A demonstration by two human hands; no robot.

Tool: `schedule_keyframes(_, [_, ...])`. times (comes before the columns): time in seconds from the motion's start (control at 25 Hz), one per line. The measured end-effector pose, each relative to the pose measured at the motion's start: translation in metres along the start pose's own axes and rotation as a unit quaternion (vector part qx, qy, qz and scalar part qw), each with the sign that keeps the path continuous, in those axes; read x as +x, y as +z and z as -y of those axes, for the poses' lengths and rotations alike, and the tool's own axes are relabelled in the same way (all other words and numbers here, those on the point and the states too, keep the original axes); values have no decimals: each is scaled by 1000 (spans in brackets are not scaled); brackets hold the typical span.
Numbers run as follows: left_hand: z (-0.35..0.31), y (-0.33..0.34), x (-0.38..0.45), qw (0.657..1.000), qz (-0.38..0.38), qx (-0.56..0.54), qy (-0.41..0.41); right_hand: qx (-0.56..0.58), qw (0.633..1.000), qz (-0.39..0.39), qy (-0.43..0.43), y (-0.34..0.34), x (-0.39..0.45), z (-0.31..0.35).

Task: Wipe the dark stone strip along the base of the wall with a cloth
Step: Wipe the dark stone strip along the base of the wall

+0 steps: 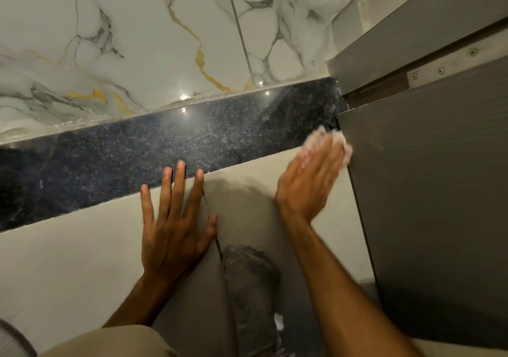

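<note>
A dark, blue-black speckled stone strip (154, 147) runs slantwise across the head view along the foot of the marble wall. My right hand (308, 180) presses a whitish cloth (331, 140) against the strip's right end, beside the grey door; hand and cloth are blurred. The cloth shows only past my fingertips. My left hand (173, 219) lies flat on the pale floor, fingers spread, with the fingertips touching the strip's lower edge.
A white marble wall (154, 40) with grey and gold veins rises above the strip. A grey door (428, 191) with a metal hinge plate (442, 65) closes off the right side. My knee in grey fabric (250, 279) rests on the pale floor tiles (68, 274).
</note>
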State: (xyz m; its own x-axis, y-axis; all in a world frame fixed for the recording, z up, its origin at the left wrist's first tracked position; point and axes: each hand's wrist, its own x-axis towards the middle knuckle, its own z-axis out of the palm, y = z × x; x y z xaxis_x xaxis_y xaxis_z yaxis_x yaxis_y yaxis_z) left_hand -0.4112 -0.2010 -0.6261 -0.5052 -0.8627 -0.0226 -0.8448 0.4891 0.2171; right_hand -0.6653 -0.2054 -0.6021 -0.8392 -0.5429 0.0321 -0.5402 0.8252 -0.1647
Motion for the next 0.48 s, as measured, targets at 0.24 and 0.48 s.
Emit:
schedule_keyframes(0.24, [-3,-4,0,1000,1,-8,5,25,989,56,-132,-6,28,28])
schedule_keyframes(0.48, [-2,-4,0,1000,6,-22,-5,35,998,32,-52,-1,69,50])
